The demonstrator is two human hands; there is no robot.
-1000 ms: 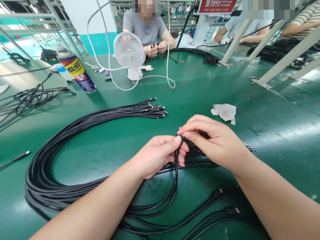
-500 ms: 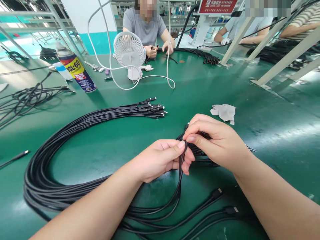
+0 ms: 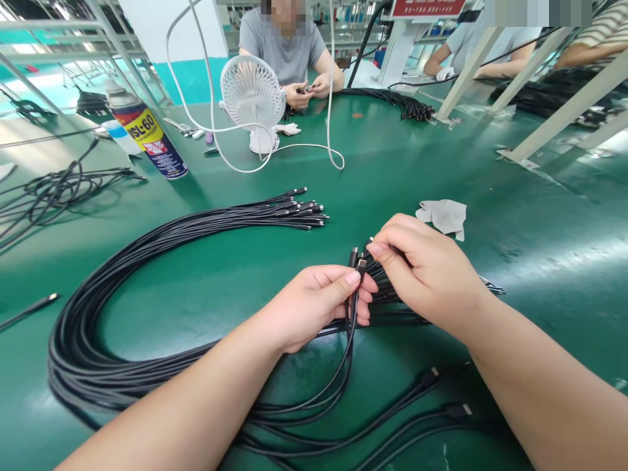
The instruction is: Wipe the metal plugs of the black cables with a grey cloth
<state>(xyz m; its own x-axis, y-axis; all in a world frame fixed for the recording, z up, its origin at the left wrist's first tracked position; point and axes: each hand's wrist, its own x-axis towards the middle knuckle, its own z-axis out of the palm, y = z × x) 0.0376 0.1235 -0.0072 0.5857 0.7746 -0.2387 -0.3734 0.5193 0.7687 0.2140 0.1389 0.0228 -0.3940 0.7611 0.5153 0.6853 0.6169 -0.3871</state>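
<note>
My left hand (image 3: pixel 318 301) is closed around a few black cables (image 3: pixel 349 356) just below their plugs, thumb pressed on top. One plug (image 3: pixel 362 265) shows its metal tip above the thumb, and others stand beside it. My right hand (image 3: pixel 417 268) pinches at another plug end (image 3: pixel 370 241) just above and to the right of them; its cable is mostly hidden. A large bundle of black cables (image 3: pixel 78 314) curves in a U on the green table, with its far plug ends (image 3: pixel 304 212) fanned out. Further loose plugs (image 3: pixel 426 378) lie near my right forearm.
A spray can (image 3: pixel 154 147) and a small white fan (image 3: pixel 250 91) with a looping white cord stand at the back. A crumpled white cloth (image 3: pixel 443 218) lies beyond my right hand. Tangled cables (image 3: pixel 59 190) lie left. Across the table (image 3: pixel 220 173), a person (image 3: pixel 279 46) handles cables.
My right hand has moved slightly up and away from my left, so the plugs in my left hand now show separately. Across the table, the person's hands have come together.
</note>
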